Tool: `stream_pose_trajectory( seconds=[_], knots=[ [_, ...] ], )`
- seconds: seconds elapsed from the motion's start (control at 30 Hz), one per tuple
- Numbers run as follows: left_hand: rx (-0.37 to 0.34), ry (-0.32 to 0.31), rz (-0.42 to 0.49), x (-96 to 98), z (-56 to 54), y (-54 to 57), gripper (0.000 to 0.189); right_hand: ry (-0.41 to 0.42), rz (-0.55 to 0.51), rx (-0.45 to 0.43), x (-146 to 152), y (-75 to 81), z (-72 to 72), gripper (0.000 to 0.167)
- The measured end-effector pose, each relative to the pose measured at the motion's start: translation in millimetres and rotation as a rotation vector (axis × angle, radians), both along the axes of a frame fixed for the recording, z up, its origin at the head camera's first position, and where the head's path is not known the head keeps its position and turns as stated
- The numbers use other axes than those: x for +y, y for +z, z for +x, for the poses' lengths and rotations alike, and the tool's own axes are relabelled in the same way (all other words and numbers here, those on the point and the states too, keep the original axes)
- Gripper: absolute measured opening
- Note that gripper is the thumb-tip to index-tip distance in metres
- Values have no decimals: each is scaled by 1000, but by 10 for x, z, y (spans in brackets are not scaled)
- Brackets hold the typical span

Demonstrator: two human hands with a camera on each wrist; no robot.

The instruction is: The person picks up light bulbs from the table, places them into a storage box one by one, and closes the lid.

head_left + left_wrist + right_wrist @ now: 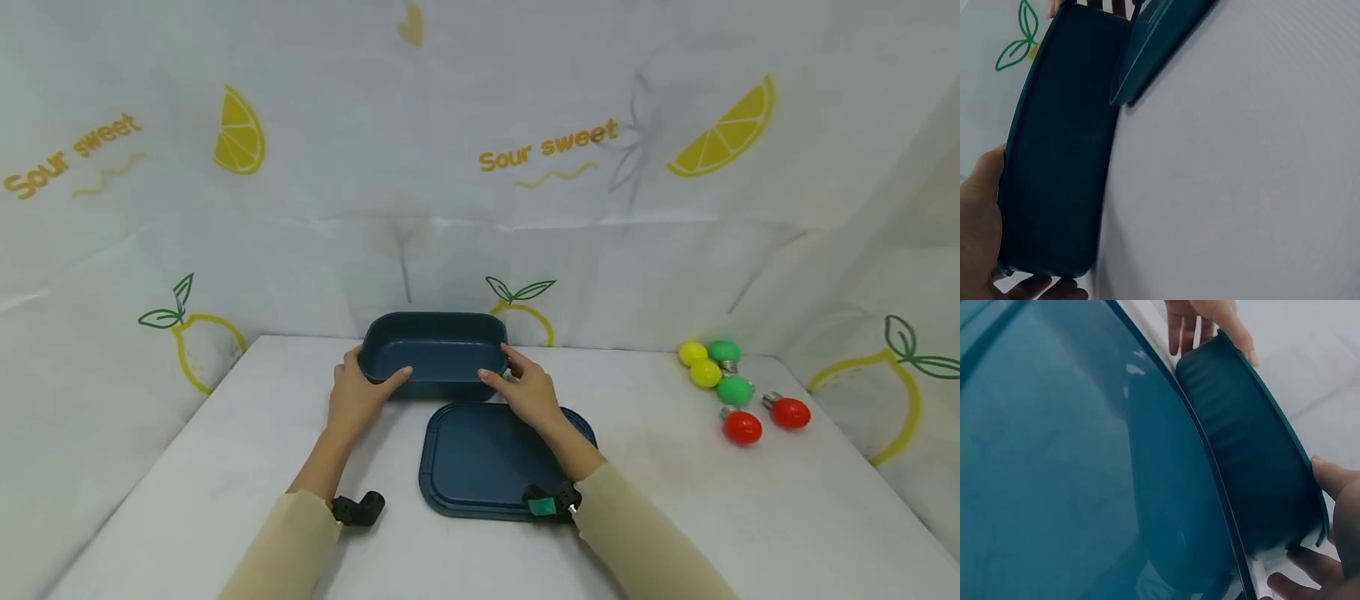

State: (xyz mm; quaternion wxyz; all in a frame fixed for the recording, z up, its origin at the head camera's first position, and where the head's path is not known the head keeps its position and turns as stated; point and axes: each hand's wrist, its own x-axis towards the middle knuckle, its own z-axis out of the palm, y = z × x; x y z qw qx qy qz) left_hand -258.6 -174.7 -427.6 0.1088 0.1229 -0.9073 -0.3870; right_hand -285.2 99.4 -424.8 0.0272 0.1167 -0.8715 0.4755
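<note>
A dark blue rectangular food container, its inside uncovered, is at the far side of the white table. My left hand grips its left end, thumb over the near rim and fingers around the outer side. At the right end my right hand holds it the same way. Seen in the left wrist view, the container's near wall stands between that hand's thumb and fingers. A matching flat lid lies on the table just in front of the container, partly under my right forearm.
Several coloured light bulbs lie at the right of the table: yellow bulbs, green bulbs and red bulbs. Behind the table hangs a white cloth printed with lemons.
</note>
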Motion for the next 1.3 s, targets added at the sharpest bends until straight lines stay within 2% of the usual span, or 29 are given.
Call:
stream_pose_trajectory(
  seconds=[0.17, 0.3, 0.57, 0.7, 0.83, 0.93, 1.03, 1.17, 1.23, 1.3],
  knots=[
    [-20, -70, -81, 196, -86, 38, 114, -15, -10, -35, 259, 18, 13, 74],
    [-32, -113, -102, 403, -141, 52, 114, -23, -11, -80, 491, 28, 18, 76],
    [-43, -154, -133, 805, -169, 126, 117, -17, -12, -125, 904, 91, -14, 76],
    [-46, -160, -188, 1000, -137, 127, 116, -18, -65, -124, 1074, 19, -2, 75],
    [-31, -160, -220, 1084, -137, 84, 112, -7, -108, -65, 1145, -116, 10, 72],
    [4, -161, -146, 1078, -177, 38, 103, -11, -132, -28, 1169, -186, -6, 69],
    [54, -177, 3, 1025, -217, -49, 92, -38, -135, -26, 1178, -224, -5, 68],
    [109, -254, 181, 953, -237, -198, 90, -82, -109, -52, 1160, -246, 26, 69],
    [119, -283, 233, 921, -234, -256, 91, -91, -103, -60, 1139, -247, 35, 70],
    [124, -298, 247, 893, -241, -301, 91, -96, -102, -60, 1115, -245, 38, 71]
  ],
)
